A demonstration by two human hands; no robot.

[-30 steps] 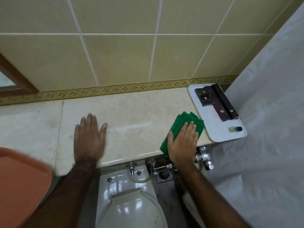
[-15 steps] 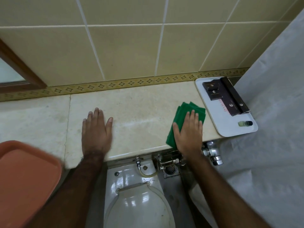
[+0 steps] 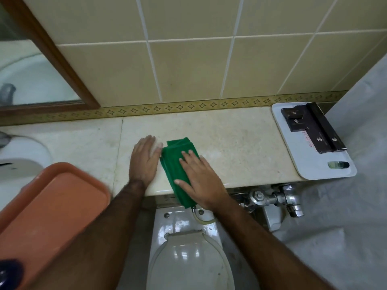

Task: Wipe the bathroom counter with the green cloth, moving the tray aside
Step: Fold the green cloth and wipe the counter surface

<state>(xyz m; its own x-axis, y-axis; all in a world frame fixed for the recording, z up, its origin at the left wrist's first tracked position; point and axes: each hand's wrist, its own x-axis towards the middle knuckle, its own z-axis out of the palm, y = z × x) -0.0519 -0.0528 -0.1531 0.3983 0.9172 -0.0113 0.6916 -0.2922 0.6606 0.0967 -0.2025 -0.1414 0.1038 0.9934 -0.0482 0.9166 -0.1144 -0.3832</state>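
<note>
The folded green cloth lies on the beige marble counter, its near end hanging over the front edge. My right hand presses flat on the cloth, fingers spread. My left hand rests palm down on the counter just left of the cloth, its fingertips blurred. The white tray sits at the counter's right end, overhanging the edge, and carries dark boxes and a small green bottle.
An orange tray fills the lower left over a white sink. A toilet stands below the counter, with a chrome flush valve to its right. A wood-framed mirror hangs upper left; a pale curtain hangs right.
My right hand has slid the green cloth leftward across the counter, from beside the white tray to right next to my left hand. The left hand has kept its spot.
</note>
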